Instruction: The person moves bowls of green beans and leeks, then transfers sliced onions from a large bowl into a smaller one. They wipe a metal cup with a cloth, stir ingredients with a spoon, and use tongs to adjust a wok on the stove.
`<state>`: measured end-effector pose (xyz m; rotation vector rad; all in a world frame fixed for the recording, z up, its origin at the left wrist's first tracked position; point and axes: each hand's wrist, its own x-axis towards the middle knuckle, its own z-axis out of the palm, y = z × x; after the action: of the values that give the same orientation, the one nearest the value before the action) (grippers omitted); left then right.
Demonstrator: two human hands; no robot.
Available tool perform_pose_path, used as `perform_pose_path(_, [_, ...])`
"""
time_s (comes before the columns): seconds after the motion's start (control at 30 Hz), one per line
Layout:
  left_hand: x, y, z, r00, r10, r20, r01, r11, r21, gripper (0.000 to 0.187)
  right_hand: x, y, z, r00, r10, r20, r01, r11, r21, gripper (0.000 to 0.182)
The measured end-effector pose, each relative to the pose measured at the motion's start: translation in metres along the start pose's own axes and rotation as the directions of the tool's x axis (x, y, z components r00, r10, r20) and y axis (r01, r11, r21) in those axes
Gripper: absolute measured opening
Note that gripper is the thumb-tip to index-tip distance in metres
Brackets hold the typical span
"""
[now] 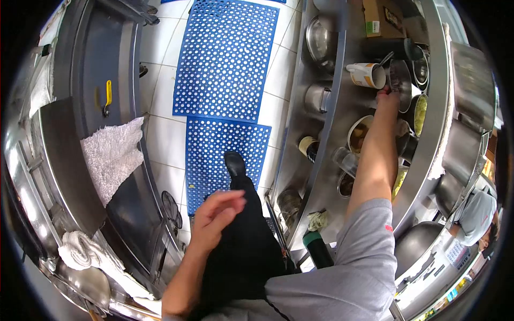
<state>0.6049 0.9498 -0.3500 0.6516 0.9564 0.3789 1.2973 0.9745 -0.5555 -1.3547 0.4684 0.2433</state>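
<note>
My right hand [388, 97] reaches out over the steel counter on the right, its fingers closed at the near edge of a clear container [400, 80]. Just left of those fingers, a white mug with an orange pattern [367, 75] lies tipped, and the handle of a utensil [386, 59] shows beside it. Over my lap hangs my left hand [217, 216], slightly blurred, with its fingers loosely bent, the thumb apart and nothing in them.
Bowls [360, 134], a clear jar [345, 160] and a green-topped dark bottle [317, 249] crowd the right counter. Metal pots [318, 99] stand on the lower shelf. White towels [115, 158] lie at left. Blue perforated mats [225, 59] cover the floor. Another person [476, 216] is at far right.
</note>
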Motion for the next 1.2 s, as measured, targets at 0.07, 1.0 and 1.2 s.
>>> perform_pose_path(0.07, [0.02,0.051,0.038,0.938,0.232,0.257,-0.193,0.967,-0.168,0.049,-0.012,0.0,0.006,1.0,0.019,0.021,-0.018,0.999,-0.029,0.03])
perform_pose_path(1.0, [-0.214,-0.084,0.021,0.979,0.191,-0.067,-0.202,0.895,-0.397,0.023,-0.626,-0.025,-0.25,0.724,0.388,0.571,-0.226,0.915,-0.335,0.011])
perform_pose_path(1.2, [-0.288,-0.125,0.06,0.986,-0.009,-0.168,-0.043,0.953,-0.3,0.037,-0.74,-0.089,-0.42,0.441,0.417,0.795,0.121,0.85,-0.513,0.013])
